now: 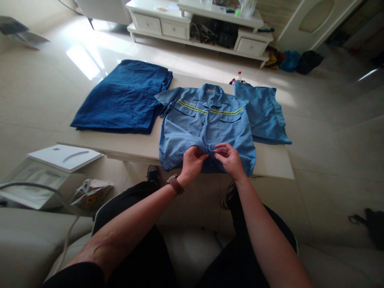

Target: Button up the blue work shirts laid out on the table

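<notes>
A light blue work shirt with a yellow reflective stripe across the chest lies face up on a low white table. My left hand, with a brown watch at the wrist, pinches the shirt's front placket near the hem. My right hand pinches the same placket from the other side, its fingertips almost touching the left hand's. Both hands are closed on the fabric at the table's near edge.
Dark blue folded trousers lie on the table's left part. Another light blue garment lies at the right. A small bottle stands behind the shirt. A white TV cabinet stands at the back. A white box sits at left.
</notes>
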The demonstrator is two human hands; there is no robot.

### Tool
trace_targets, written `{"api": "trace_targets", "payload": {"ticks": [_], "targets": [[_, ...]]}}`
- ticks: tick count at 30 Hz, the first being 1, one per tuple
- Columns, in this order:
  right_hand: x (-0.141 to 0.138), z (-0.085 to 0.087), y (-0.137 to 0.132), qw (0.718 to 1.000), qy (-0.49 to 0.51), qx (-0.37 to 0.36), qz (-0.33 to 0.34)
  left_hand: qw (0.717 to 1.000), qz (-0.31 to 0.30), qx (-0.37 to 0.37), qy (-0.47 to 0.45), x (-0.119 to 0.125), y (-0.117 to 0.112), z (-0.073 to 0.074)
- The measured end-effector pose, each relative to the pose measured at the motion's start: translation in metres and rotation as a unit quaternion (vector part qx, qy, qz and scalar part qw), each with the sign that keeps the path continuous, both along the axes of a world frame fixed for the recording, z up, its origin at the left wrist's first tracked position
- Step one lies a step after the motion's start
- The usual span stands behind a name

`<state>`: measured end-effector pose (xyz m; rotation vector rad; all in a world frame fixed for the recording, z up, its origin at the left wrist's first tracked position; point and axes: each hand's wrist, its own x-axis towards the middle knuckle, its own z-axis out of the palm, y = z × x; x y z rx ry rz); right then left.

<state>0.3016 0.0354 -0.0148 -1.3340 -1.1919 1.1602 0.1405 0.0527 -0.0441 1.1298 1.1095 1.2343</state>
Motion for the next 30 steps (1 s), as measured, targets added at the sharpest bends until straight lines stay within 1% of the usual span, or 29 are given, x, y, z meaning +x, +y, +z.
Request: {"api": "trace_targets", "payload": {"ticks": [2,5,9,12,17,20,24,27,30], "targets": [[0.002,0.001,0.001,1.000,0.015,-0.009,0.016,1.000,0.003,0.000,0.004,0.000,0.000,0.000],[0.001,0.000,0.001,1.000,-0.001,0.009,0.005,1.000,-0.004,-0.003,0.004,0.001,0.000,0.001],[-0.001,0.001,-0.002,0.992,-0.108,0.059,-0.019,1.000,-0.009,0.003,-0.013,0.002,-0.001,0.002],[-0.003,0.004,-0.004,0.977,-0.185,0.104,-0.005,1.000,-0.007,0.007,-0.019,0.003,-0.001,0.003],[-0.007,0.007,-0.005,0.954,-0.254,0.157,0.012,1.000,-0.004,0.004,-0.015,0.003,-0.002,0.005],[-0.009,0.006,-0.006,0.939,-0.296,0.172,0.010,0.999,-0.011,-0.014,-0.043,0.003,-0.003,0.008],[-0.012,0.005,-0.009,0.921,-0.346,0.180,0.016,0.993,-0.015,-0.071,-0.093,0.004,-0.003,0.012],[-0.015,0.004,-0.011,0.906,-0.380,0.185,0.019,0.988,-0.006,-0.092,-0.122,0.006,-0.002,0.009],[-0.018,0.003,-0.012,0.898,-0.395,0.192,0.013,0.986,0.012,-0.103,-0.132,0.008,-0.002,0.004]]}}
